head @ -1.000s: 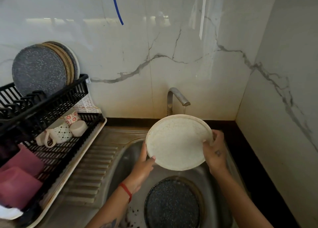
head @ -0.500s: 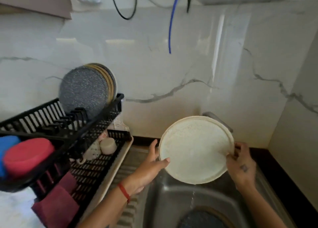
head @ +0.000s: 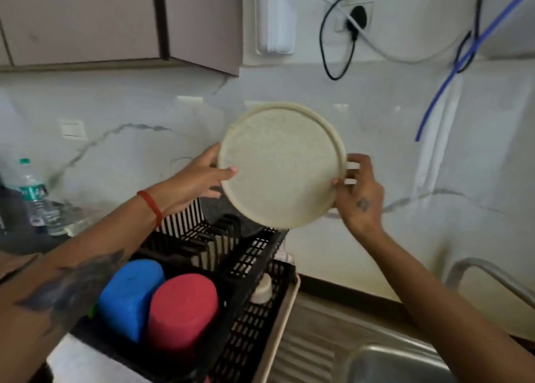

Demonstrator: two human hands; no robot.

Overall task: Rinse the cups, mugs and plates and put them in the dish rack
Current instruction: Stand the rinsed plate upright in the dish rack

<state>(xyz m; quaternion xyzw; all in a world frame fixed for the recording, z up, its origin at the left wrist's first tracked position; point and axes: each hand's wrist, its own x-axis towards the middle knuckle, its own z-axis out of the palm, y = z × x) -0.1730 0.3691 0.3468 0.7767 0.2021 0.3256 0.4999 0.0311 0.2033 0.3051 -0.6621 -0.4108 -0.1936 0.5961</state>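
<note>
black plastic two-tier dish rack (head: 254,255) at near left, holding an upturned blue cup (head: 130,296) and red cup (head: 182,310). round cream speckled plate (head: 282,165) held upright above the rack's far end. left hand (head: 199,180) gripping left rim, thumb across the face; right hand (head: 357,191) fingers pinching right rim.

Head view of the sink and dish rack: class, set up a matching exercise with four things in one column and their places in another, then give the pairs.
Things:
1. round cream plate
2. blue plastic cup
3. clear plastic water bottle
4. curved steel tap

Places:
A. far left, on the counter
B. held by both hands above the black dish rack
C. at the right, by the sink
D. upside down beside a red cup

Pairs: 1-B, 2-D, 3-A, 4-C
</note>
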